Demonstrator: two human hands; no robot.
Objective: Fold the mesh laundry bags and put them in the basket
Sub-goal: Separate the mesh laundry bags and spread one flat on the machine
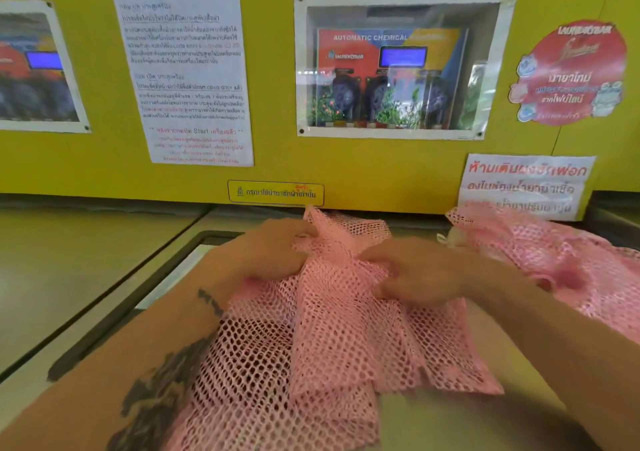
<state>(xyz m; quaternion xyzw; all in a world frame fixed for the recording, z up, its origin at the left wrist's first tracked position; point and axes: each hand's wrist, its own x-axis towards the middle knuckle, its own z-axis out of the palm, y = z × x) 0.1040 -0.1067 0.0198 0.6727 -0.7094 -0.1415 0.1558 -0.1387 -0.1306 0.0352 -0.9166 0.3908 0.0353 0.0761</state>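
Mesh laundry bag (pixel 332 340) bunched under both hands' fingers (pixel 377 260).

I see both of my arms reaching forward, and my hands meet close together in the middle. My left hand (pixel 277 246) has its back turned up and its fingers curled in, pinching something between thumb and fingers. My left forearm comes in from the bottom left corner, bare, with dark tattoos on it. My right hand (pixel 415 270) sits just beside the left one, palm down, fingers bent and pointing toward the left, gripping too. It looks a bit blurry. My right forearm comes in from the right side, bare as well
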